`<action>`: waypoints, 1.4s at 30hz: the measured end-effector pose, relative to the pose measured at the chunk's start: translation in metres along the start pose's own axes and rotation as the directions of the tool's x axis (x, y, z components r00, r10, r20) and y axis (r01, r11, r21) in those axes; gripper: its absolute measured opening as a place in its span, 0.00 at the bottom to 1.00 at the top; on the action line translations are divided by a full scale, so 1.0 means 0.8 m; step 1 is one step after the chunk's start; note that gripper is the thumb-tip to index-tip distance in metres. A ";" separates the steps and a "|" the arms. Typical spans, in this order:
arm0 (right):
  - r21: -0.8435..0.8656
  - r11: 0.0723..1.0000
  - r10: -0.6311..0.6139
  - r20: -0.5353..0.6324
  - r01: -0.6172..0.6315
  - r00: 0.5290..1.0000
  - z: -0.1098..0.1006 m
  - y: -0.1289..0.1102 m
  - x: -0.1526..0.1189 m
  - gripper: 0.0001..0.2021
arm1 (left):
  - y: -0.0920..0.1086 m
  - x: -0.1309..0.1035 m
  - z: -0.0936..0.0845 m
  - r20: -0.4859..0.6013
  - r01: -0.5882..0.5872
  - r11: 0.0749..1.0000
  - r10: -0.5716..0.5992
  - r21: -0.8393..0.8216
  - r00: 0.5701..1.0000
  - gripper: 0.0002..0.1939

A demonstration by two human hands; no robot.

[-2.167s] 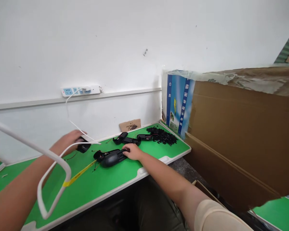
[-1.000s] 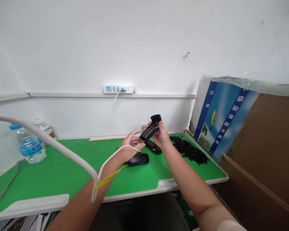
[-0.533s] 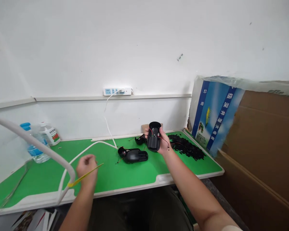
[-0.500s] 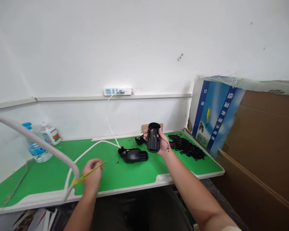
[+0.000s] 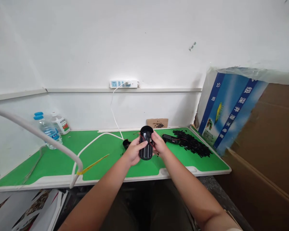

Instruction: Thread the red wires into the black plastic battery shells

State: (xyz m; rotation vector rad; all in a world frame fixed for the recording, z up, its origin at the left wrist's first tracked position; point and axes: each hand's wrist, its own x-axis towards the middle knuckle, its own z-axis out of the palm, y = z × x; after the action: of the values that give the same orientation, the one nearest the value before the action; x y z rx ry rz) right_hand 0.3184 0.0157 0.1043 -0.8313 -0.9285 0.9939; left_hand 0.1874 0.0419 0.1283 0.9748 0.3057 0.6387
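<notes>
Above the green tabletop I hold a black plastic housing [image 5: 146, 150] with a rounded, hollow upper end, ridged lower half and thin red wires. My left hand [image 5: 134, 150] grips its left side, thumb across the front. On its right side, near the wires, my right hand [image 5: 159, 143] is closed round it. Behind my left hand, partly hidden, lies another black housing [image 5: 126, 144]. To the right of my right hand rests a further black housing [image 5: 170, 139], a wire running from it toward a pile of small black pieces [image 5: 195, 144].
A white cable [image 5: 62, 150] with a yellow tie [image 5: 92, 164] arches over the left side. Water bottles [image 5: 49, 131] and a white bottle [image 5: 61, 123] stand at the back left. A power strip [image 5: 124, 84] is on the wall; a large cardboard box [image 5: 262, 134] stands right.
My left hand has come from the left of the table to the black housing and now grips it. The housing has shifted slightly down in my right hand, and the view has turned a little.
</notes>
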 end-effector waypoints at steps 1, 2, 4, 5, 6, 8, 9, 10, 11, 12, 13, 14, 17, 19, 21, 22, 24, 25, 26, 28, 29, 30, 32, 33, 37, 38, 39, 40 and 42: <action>-0.003 1.000 0.022 0.007 -0.022 1.000 -0.007 -0.003 0.005 0.32 | 0.000 0.005 0.000 0.036 -0.005 1.000 0.005 -0.019 0.999 0.18; 0.001 0.999 0.043 0.022 -0.043 0.999 -0.012 -0.006 0.011 0.34 | 0.001 0.009 0.000 0.065 -0.010 0.999 0.013 -0.037 0.998 0.19; -0.001 0.998 0.065 0.050 -0.065 0.997 -0.021 -0.013 0.024 0.37 | 0.003 0.019 0.001 0.095 -0.025 0.998 0.031 -0.057 0.995 0.19; -0.010 0.998 0.069 0.061 -0.069 0.996 -0.025 -0.015 0.031 0.38 | 0.004 0.024 0.002 0.096 -0.034 0.998 0.040 -0.055 0.995 0.20; -0.016 0.997 0.070 0.071 -0.069 0.995 -0.027 -0.017 0.038 0.39 | 0.006 0.030 0.001 0.092 -0.045 0.998 0.049 -0.047 0.995 0.20; -0.008 0.998 0.070 0.092 -0.070 0.993 -0.032 -0.016 0.051 0.37 | 0.008 0.042 -0.003 0.074 -0.064 0.998 0.066 -0.025 0.995 0.22; 0.009 0.997 0.074 0.107 -0.075 0.992 -0.034 -0.014 0.056 0.36 | 0.009 0.048 -0.007 0.066 -0.068 0.998 0.069 -0.016 0.995 0.24; 0.035 0.996 0.075 0.124 -0.080 0.989 -0.036 -0.011 0.061 0.35 | 0.008 0.054 -0.012 0.061 -0.068 0.998 0.069 -0.012 0.996 0.28; 0.065 0.994 0.073 0.141 -0.083 0.987 -0.038 -0.008 0.064 0.33 | 0.007 0.060 -0.018 0.055 -0.065 0.998 0.066 -0.011 0.996 0.31; 0.094 0.992 0.069 0.151 -0.084 0.986 -0.040 -0.005 0.067 0.31 | 0.005 0.066 -0.024 0.043 -0.063 0.998 0.064 -0.010 0.997 0.35; 0.116 0.990 0.063 0.148 -0.081 0.987 -0.042 -0.002 0.069 0.29 | 0.003 0.071 -0.031 0.023 -0.066 0.998 0.067 -0.011 0.998 0.37; 0.126 0.990 0.050 0.120 -0.065 0.992 -0.043 0.000 0.069 0.27 | 0.000 0.075 -0.038 -0.006 -0.078 0.997 0.078 -0.009 0.997 0.39; -0.028 0.990 -0.143 -0.132 0.140 0.981 -0.048 0.004 0.066 0.18 | -0.006 0.084 -0.053 -0.093 -0.166 0.985 0.170 0.051 0.981 0.39; -0.300 0.900 -0.384 -0.207 0.315 0.900 -0.047 0.004 0.060 0.12 | -0.008 0.084 -0.058 -0.101 -0.221 0.965 0.236 0.140 0.966 0.37; -0.517 0.754 -0.516 -0.082 0.406 0.853 -0.042 0.001 0.052 0.08 | -0.008 0.081 -0.059 -0.072 -0.258 0.931 0.285 0.258 0.956 0.36; -0.577 0.694 -0.521 0.008 0.429 0.853 -0.037 0.000 0.049 0.07 | -0.007 0.078 -0.059 -0.051 -0.281 0.903 0.314 0.325 0.948 0.35; -0.646 0.612 -0.503 0.127 0.456 0.855 -0.025 -0.002 0.044 0.08 | -0.006 0.073 -0.057 0.007 -0.344 0.819 0.384 0.460 0.923 0.35; -0.668 0.584 -0.503 0.149 0.462 0.851 -0.019 -0.003 0.042 0.08 | -0.006 0.071 -0.056 0.036 -0.373 0.773 0.415 0.513 0.909 0.35; -0.683 0.567 -0.505 0.153 0.460 0.849 -0.014 -0.002 0.041 0.06 | -0.006 0.069 -0.054 0.058 -0.391 0.737 0.433 0.551 0.899 0.34; -0.681 0.597 -0.492 0.107 0.424 0.864 -0.007 -0.001 0.039 0.07 | -0.006 0.066 -0.052 0.073 -0.392 0.716 0.433 0.577 0.898 0.34; -0.657 0.646 -0.466 0.063 0.388 0.882 -0.005 0.000 0.039 0.09 | -0.006 0.065 -0.052 0.067 -0.381 0.729 0.420 0.568 0.905 0.35; -0.621 0.705 -0.431 0.008 0.343 0.902 -0.004 0.002 0.039 0.10 | -0.007 0.065 -0.052 0.056 -0.368 0.752 0.406 0.548 0.912 0.35; -0.540 0.802 -0.365 -0.108 0.254 0.925 -0.005 0.005 0.039 0.12 | -0.010 0.066 -0.053 0.028 -0.344 0.803 0.379 0.487 0.925 0.35; -0.512 0.829 -0.344 -0.151 0.224 0.927 -0.005 0.007 0.040 0.13 | -0.011 0.067 -0.055 0.015 -0.333 0.827 0.367 0.453 0.930 0.35; -0.490 0.844 -0.335 -0.162 0.219 0.928 -0.007 0.012 0.047 0.13 | -0.019 0.072 -0.061 -0.018 -0.317 0.883 0.344 0.345 0.939 0.33; -0.481 0.847 -0.332 -0.151 0.224 0.931 -0.008 0.012 0.049 0.13 | -0.020 0.074 -0.062 -0.029 -0.315 0.894 0.341 0.320 0.940 0.32; -0.469 0.854 -0.324 -0.143 0.224 0.935 -0.009 0.012 0.050 0.14 | -0.021 0.075 -0.062 -0.042 -0.308 0.905 0.334 0.293 0.942 0.31; -0.456 0.862 -0.314 -0.138 0.221 0.939 -0.010 0.012 0.050 0.15 | -0.022 0.075 -0.061 -0.059 -0.295 0.919 0.320 0.262 0.946 0.31; -0.437 0.873 -0.302 -0.135 0.217 0.944 -0.013 0.010 0.051 0.18 | -0.021 0.076 -0.059 -0.095 -0.245 0.949 0.267 0.197 0.959 0.31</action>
State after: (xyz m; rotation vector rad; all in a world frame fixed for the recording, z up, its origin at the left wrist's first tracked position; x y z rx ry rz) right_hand 0.3356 0.0548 0.1034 -1.1076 -1.0640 0.4665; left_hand 0.2164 0.1047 0.0910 1.1663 0.3517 0.9219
